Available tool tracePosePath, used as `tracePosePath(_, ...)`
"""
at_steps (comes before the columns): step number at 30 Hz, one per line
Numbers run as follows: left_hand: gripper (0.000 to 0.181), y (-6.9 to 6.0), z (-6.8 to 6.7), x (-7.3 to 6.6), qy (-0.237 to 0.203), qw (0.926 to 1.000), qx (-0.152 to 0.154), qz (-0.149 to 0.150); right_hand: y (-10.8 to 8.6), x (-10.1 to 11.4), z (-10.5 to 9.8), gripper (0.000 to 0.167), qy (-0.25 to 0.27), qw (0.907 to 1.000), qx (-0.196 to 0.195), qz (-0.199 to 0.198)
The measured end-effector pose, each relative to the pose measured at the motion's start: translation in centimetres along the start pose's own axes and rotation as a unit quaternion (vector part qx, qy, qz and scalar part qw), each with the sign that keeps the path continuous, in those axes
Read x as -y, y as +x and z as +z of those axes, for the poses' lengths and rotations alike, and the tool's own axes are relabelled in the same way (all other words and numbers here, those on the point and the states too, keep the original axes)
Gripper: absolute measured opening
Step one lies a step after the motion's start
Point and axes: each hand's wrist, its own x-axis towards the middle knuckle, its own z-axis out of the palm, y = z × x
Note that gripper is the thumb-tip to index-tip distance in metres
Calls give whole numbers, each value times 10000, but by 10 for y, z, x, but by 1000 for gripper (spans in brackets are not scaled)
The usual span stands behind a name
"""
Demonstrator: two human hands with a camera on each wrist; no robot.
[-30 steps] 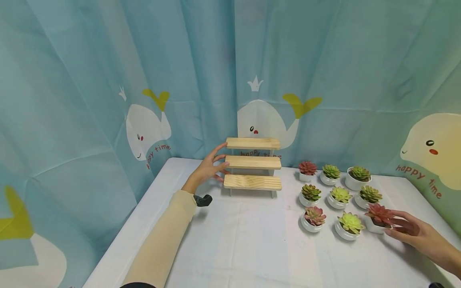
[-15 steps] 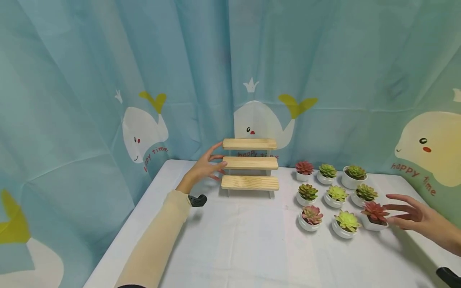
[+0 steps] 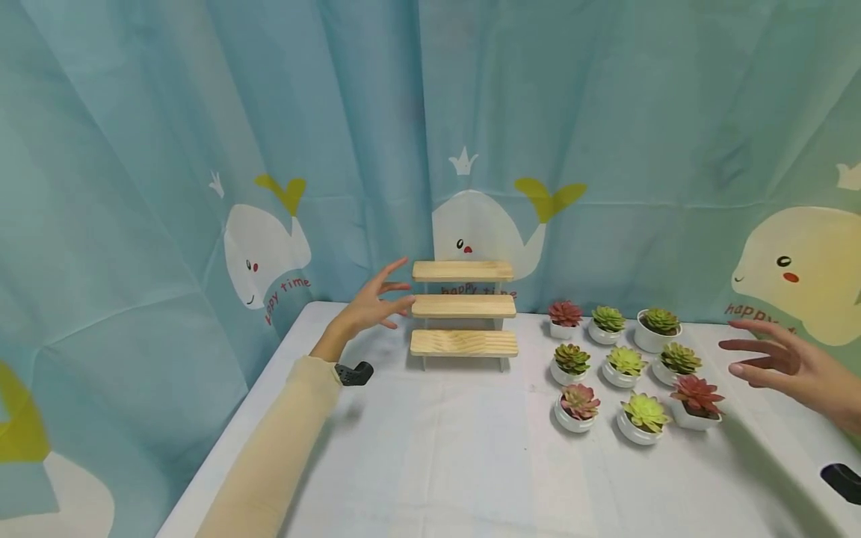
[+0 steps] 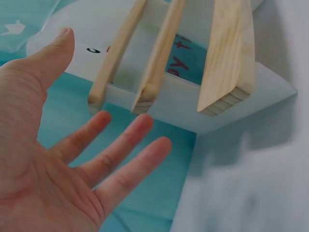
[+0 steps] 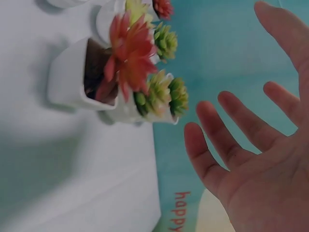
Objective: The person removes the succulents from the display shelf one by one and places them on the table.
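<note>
A three-step wooden shelf (image 3: 464, 344) stands near the back of the table, its light planks carried on thin clear-looking supports. My left hand (image 3: 370, 305) hovers at the shelf's left side with spread fingers; in the left wrist view its fingertips (image 4: 159, 145) are close to the plank ends and hold nothing. My right hand (image 3: 794, 366) is raised with relaxed fingers, up and to the right of a red succulent in a square white pot (image 3: 696, 403). In the right wrist view, that red succulent (image 5: 129, 53) sits apart from the hand.
Several other potted succulents stand in rows right of the shelf, among them a yellow-green one (image 3: 644, 415), a pink one (image 3: 578, 403) and a dark red one (image 3: 565, 315) at the back. A blue whale-print curtain (image 3: 605, 112) hangs behind the white table (image 3: 457, 463).
My right hand has let go of the red succulent's pot and lifted up and away from it. My left hand has drawn back leftward from the shelf. The view has shifted slightly.
</note>
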Motion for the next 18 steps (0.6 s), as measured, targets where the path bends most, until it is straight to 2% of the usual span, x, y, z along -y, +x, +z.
tracePosePath(8, 81, -8, -3, -6, 126, 9999, -14, 48, 10, 17, 4, 76, -597, 9981, -110, 83)
tracePosePath(11, 81, -8, -4, -5, 184, 9998, -27, 86, 14, 21, 4, 75, -716, 9973, -178, -28)
tracePosePath(13, 81, -8, -4, -4, 379, 9992, -81, 123, 17, 23, 5, 75, -773, 9966, -238, -157)
tracePosePath(15, 81, -9, -4, -3, 774, 9967, -172, 191, 20, 25, 7, 76, -856, 9953, -327, -315)
tracePosePath(18, 81, -10, -3, -5, 1441, 9887, -316, 268, 26, 30, 12, 78, -1089, 9917, -422, -534)
